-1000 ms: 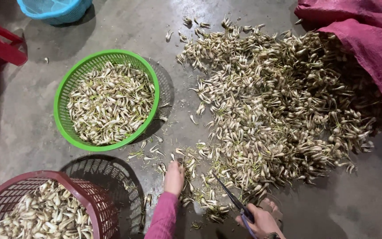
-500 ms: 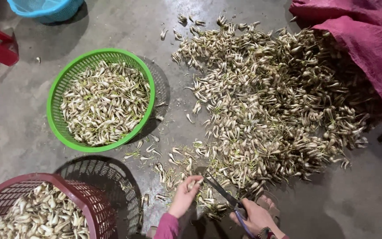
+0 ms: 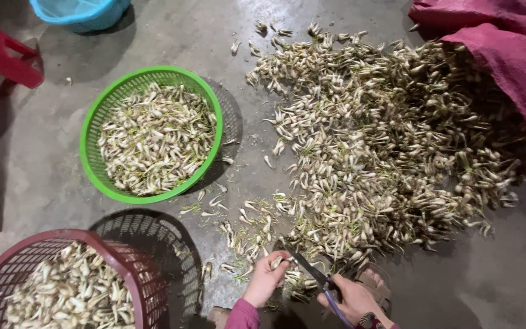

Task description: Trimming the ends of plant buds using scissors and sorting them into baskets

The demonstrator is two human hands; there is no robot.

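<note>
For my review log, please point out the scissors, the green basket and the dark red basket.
scissors (image 3: 309,268), head view, on the dark blades.
green basket (image 3: 91,131), head view, on its left rim.
dark red basket (image 3: 117,259), head view, on its upper right rim.

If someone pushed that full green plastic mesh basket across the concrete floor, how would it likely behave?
The round green plastic mesh basket would probably slide rather than tip: it is wide, shallow and sits flat. Heaped with small white bulbs, it is likely fairly heavy for thin plastic, so the rim may flex. Loose bulbs near the top could spill if it is shoved hard.
</note>
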